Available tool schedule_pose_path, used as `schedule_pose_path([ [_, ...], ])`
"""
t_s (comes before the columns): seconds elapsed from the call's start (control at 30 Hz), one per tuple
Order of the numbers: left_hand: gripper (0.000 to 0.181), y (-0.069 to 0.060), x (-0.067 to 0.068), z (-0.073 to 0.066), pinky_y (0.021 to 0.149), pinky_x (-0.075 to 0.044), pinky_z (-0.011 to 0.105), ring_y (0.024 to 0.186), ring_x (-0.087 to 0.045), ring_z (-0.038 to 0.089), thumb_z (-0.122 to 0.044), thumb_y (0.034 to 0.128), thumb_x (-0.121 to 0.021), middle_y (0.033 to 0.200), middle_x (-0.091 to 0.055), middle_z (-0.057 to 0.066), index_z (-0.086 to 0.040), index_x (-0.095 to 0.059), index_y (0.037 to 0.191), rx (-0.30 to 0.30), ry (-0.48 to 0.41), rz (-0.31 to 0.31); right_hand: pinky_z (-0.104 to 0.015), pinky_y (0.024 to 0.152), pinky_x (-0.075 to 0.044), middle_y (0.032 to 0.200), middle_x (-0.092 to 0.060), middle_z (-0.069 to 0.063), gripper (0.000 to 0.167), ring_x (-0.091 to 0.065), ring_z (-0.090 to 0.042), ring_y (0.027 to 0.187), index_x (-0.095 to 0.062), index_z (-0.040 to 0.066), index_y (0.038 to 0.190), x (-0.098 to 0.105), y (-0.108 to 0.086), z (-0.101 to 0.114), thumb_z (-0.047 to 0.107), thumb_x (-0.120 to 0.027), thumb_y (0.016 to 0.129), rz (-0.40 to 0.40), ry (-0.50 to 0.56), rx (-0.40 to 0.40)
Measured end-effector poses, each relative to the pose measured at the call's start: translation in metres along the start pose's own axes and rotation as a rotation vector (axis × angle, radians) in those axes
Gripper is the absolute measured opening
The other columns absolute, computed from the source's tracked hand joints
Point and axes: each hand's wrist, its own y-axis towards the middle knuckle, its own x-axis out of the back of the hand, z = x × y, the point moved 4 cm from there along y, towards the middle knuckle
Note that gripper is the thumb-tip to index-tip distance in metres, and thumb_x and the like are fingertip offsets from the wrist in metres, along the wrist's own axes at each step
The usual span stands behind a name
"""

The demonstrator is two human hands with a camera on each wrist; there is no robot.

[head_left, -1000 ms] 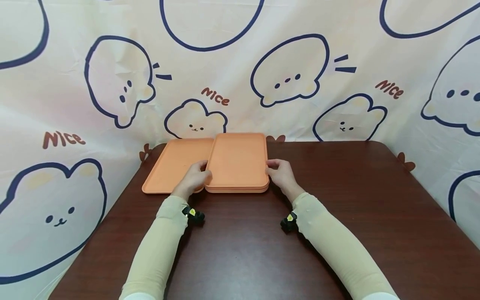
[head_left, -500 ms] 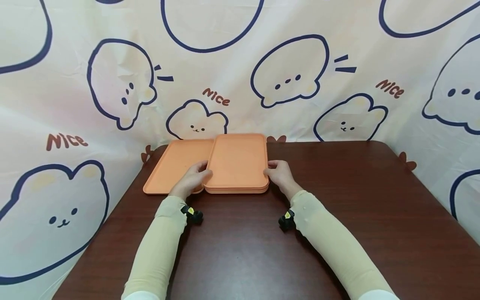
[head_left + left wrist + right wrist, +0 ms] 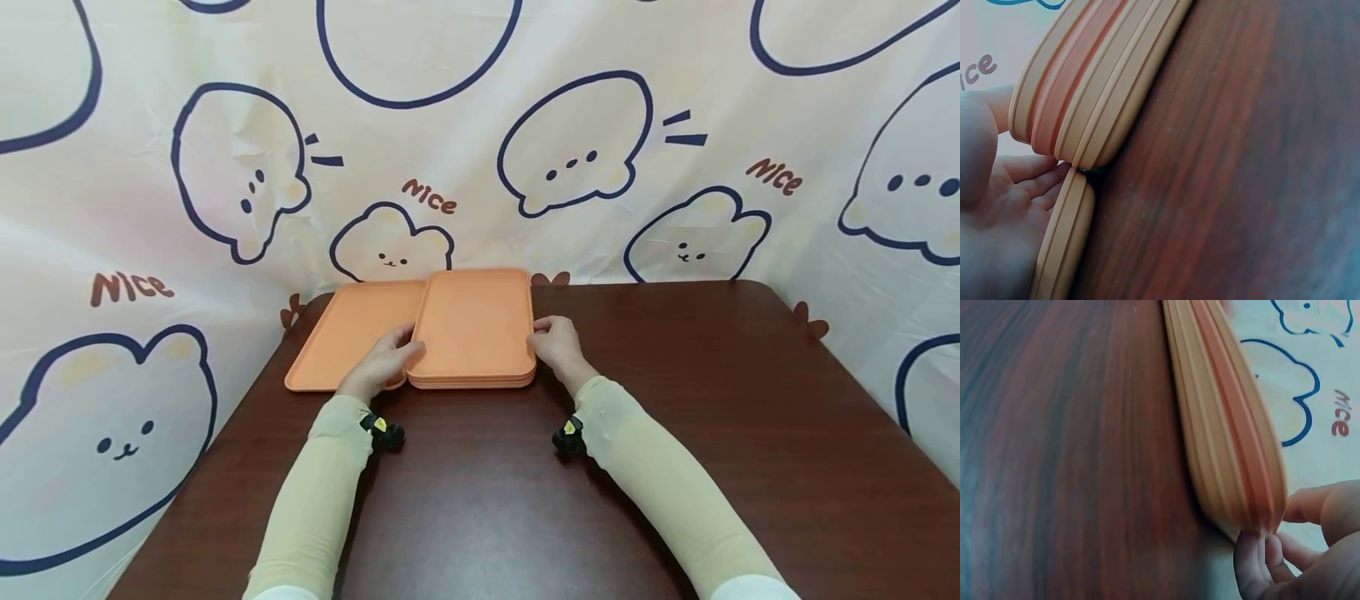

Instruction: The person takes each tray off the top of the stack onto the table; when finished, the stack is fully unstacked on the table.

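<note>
A stack of orange rectangular trays (image 3: 476, 321) lies at the far middle of the table, its layered rims visible along the front. My left hand (image 3: 381, 360) holds the left edge of the top tray, thumb over the rim and fingers below. At the opposite edge my right hand (image 3: 558, 343) pinches the rim, its thumb on top and its fingers (image 3: 1249, 559) curled against the side. One layer in the stack (image 3: 1229, 419) looks redder than the others. Directly left of the stack lies another orange tray (image 3: 356, 325), partly hidden by my left hand.
The dark brown wooden table (image 3: 480, 492) extends in front of the trays and to their right. Behind it and along its sides hangs a pale cloth (image 3: 570, 242) with cartoon drawings, close to the trays' far edges.
Both hands have stayed at the stack's sides. My right thumb has shifted slightly inward onto the rim, and the view has tilted a little. The trays look almost unmoved.
</note>
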Motion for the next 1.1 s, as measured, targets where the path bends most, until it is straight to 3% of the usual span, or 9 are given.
schedule_pose_path([
  [0.2, 0.073, 0.000, 0.000, 0.000, 0.135, -0.025, 0.052, 0.165, -0.025, 0.035, -0.027, 0.1123, -0.054, 0.180, -0.022, 0.018, -0.006, -0.020, 0.173, 0.000, -0.002, -0.010, -0.027, 0.065, -0.054, 0.122, -0.071, -0.018, 0.028, -0.065, -0.021, 0.079, -0.074, 0.001, 0.124, 0.003, 0.002, -0.007, 0.010, -0.068, 0.098, -0.013, 0.027, -0.039],
  [0.5, 0.073, -0.002, 0.000, 0.000, 0.135, -0.026, 0.051, 0.165, -0.026, 0.034, -0.029, 0.1133, -0.053, 0.181, -0.020, 0.017, -0.007, -0.019, 0.174, 0.018, -0.025, -0.011, -0.029, 0.076, -0.057, 0.130, -0.071, -0.016, 0.022, -0.068, -0.023, 0.101, -0.080, 0.002, 0.115, 0.004, 0.003, -0.007, 0.012, -0.071, 0.098, -0.055, 0.068, -0.072],
  [0.7, 0.070, -0.001, -0.003, 0.000, 0.137, -0.018, 0.050, 0.168, -0.018, 0.033, -0.032, 0.1159, -0.048, 0.181, -0.017, 0.018, -0.003, -0.019, 0.173, 0.004, -0.010, -0.018, -0.029, 0.075, -0.056, 0.125, -0.073, -0.015, 0.023, -0.067, -0.025, 0.100, -0.082, 0.003, 0.112, 0.015, 0.002, -0.007, 0.015, -0.072, 0.096, -0.111, 0.045, -0.030],
  [0.87, 0.068, -0.001, -0.004, -0.001, 0.138, -0.015, 0.049, 0.169, -0.014, 0.033, -0.034, 0.1173, -0.044, 0.181, -0.019, 0.018, -0.002, -0.021, 0.172, 0.010, -0.030, -0.029, -0.029, 0.079, -0.058, 0.124, -0.071, -0.019, 0.032, -0.069, -0.027, 0.100, -0.075, 0.000, 0.126, 0.027, 0.002, -0.012, 0.015, -0.066, 0.099, -0.086, 0.082, -0.015],
  [1.0, 0.068, 0.000, -0.003, 0.000, 0.138, -0.013, 0.050, 0.169, -0.013, 0.033, -0.033, 0.1172, -0.043, 0.181, -0.018, 0.018, -0.001, -0.021, 0.172, 0.007, -0.029, -0.025, -0.039, 0.094, -0.061, 0.135, -0.066, -0.021, 0.038, -0.068, -0.032, 0.112, -0.065, 0.005, 0.142, 0.036, 0.001, -0.018, 0.011, -0.055, 0.106, -0.036, 0.150, -0.031],
  [1.1, 0.067, 0.000, -0.002, 0.001, 0.138, -0.013, 0.051, 0.169, -0.013, 0.035, -0.032, 0.1173, -0.043, 0.181, -0.018, 0.019, 0.000, -0.020, 0.172, 0.001, -0.026, -0.023, -0.044, 0.106, -0.059, 0.146, -0.061, -0.019, 0.038, -0.064, -0.032, 0.125, -0.065, 0.009, 0.144, 0.042, 0.000, -0.023, 0.009, -0.048, 0.111, -0.003, 0.171, -0.056],
])
